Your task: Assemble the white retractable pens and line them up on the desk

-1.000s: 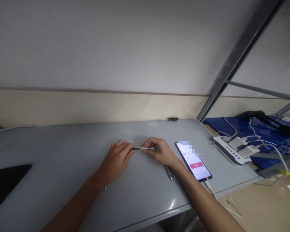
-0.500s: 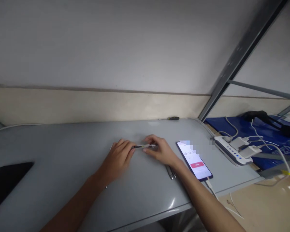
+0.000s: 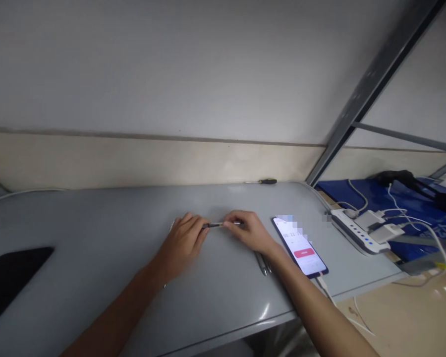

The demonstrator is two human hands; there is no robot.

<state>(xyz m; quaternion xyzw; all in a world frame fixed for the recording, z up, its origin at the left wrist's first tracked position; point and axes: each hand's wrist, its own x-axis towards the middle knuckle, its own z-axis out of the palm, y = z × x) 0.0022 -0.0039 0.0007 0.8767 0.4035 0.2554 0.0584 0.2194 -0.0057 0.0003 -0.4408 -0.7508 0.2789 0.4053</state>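
My 2 hands, left (image 3: 181, 245) and right (image 3: 248, 232), pinch opposite ends of 1 pen (image 3: 216, 225), held between them above the desk (image 3: 107, 238), its long axis running left to right; both are equally near.

Phone screen (image 3: 307, 264) — "00:22" — rest blurred.

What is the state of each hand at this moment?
Left hand: closed, holding one end of the pen.
Right hand: closed, fingers pinching the pen's other end.
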